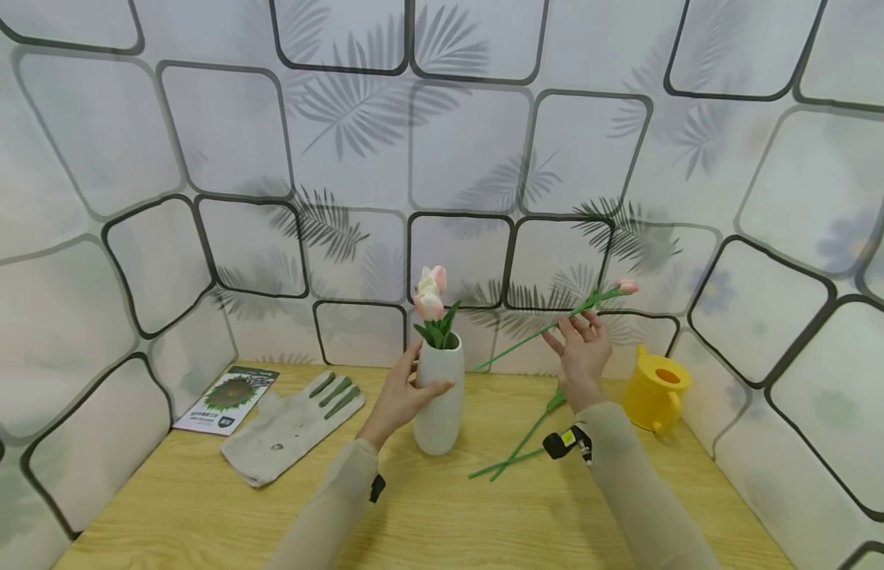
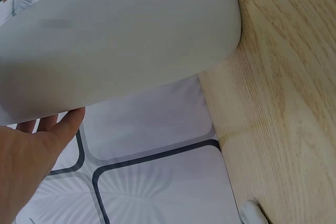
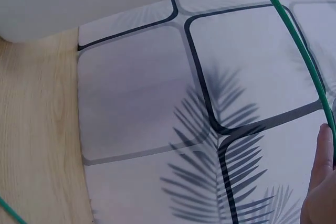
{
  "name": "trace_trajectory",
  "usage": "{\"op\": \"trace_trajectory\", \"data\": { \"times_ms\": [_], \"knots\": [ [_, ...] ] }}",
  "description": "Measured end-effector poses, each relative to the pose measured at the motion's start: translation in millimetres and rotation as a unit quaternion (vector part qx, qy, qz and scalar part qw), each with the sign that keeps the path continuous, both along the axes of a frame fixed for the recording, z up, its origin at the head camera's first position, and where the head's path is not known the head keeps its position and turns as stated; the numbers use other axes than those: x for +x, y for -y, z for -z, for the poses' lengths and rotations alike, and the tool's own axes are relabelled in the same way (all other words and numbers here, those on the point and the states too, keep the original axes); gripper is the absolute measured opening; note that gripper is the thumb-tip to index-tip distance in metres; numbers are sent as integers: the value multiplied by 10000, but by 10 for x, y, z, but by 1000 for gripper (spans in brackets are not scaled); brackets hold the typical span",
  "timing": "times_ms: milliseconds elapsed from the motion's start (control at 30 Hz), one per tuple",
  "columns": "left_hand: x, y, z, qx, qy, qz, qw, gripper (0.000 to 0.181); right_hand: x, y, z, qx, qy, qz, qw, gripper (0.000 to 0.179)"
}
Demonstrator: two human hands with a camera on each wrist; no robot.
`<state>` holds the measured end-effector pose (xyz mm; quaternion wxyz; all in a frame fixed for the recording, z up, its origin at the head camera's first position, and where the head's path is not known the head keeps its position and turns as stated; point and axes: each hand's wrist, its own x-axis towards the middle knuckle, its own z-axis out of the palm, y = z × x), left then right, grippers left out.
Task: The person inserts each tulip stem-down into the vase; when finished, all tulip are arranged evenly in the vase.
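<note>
A white vase (image 1: 439, 404) stands upright on the table, with pink-and-white tulips (image 1: 430, 294) and green leaves rising from its mouth. My left hand (image 1: 402, 396) grips the vase from its left side, thumb across the front and the other fingers partly hidden behind. To the right of the vase, my right hand (image 1: 583, 352) pinches the green stem of a pink tulip (image 1: 626, 286), raised above the table. The bloom points right and the stem's lower end slants down toward the vase. In the right wrist view the stem (image 3: 294, 32) runs past the fingertips.
More green stems (image 1: 516, 453) lie crossed on the table below my right hand, partly hidden by it. A yellow watering can (image 1: 652, 396) stands at the right. Grey-white gloves (image 1: 292, 431) and a seed packet (image 1: 228, 400) lie at the left. A patterned wall (image 1: 470, 150) closes off the back.
</note>
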<state>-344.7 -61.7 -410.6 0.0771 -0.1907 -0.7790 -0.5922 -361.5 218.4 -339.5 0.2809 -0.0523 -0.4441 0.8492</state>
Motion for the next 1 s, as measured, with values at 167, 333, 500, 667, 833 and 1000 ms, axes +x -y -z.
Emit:
{"op": "trace_trajectory", "data": {
  "times_ms": [167,333,500,667,833,1000],
  "knots": [
    [-16,12,14,-71,-15,-64,10000,94,-22,75,-119,-95,-124,89,9998,37],
    [-26,12,16,-111,-90,-26,9999,95,-33,133,-219,-299,-258,103,9992,35],
    [-18,10,15,-48,-122,-7,9999,94,-50,202,-291,-254,-434,86,9987,43],
    [-20,1,-8,-17,-68,24,10000,93,-101,278,-372,38,-604,146,9981,47],
    [-9,-5,-11,54,30,32,10000,94,-160,361,-437,439,-933,-13,9947,45],
    [-1,3,2,-51,16,-47,10000,95,-190,457,-517,824,-1224,-238,9888,47]
  ]
}}
